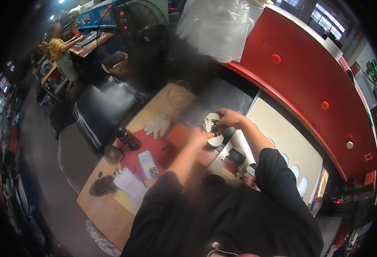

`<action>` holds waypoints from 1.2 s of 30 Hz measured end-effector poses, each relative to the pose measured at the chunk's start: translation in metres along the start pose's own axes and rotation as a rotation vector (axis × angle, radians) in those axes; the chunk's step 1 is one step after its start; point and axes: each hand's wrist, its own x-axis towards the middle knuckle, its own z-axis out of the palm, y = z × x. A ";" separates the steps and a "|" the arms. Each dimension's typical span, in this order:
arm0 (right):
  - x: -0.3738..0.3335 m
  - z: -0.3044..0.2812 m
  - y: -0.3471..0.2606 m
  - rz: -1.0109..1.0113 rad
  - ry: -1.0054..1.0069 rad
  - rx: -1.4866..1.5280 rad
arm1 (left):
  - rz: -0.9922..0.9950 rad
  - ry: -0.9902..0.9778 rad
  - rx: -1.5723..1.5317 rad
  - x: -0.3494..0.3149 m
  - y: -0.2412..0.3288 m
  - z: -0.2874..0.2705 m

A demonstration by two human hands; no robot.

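Note:
Both of my hands meet at a cream oval piece with dark cut-out shapes (210, 124), above the dark slab (216, 99). My left hand (198, 138) grips its lower left edge, fingers closed. At its upper right edge, my right hand (232, 119) pinches the rim with bent fingers. An orange-red block (178, 135) lies beside my left hand. Nearer to me, a similar piece in black, cream and brown (234, 162) rests on a pale surface, partly cut off from view by my right arm. The piece's finer parts are too small to tell.
A red mat (154, 147) carries a phone (147, 163), a dark bottle (128, 138) and a white glove (157, 125). White papers (130, 184) lie nearer. White ovals (294, 171) line a cream board (278, 128) under a large red machine panel (299, 81). Another person (62, 53) stands far left.

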 end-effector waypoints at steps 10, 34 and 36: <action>-0.031 -0.014 -0.002 -0.418 -0.085 -0.206 | 0.605 0.137 0.717 -0.058 0.051 0.017; -0.022 0.050 0.014 -0.571 0.493 -0.232 | 0.864 0.520 0.927 -0.049 0.046 -0.018; -0.022 0.055 0.014 -0.489 0.470 -0.240 | 0.781 0.531 0.976 -0.044 0.036 -0.020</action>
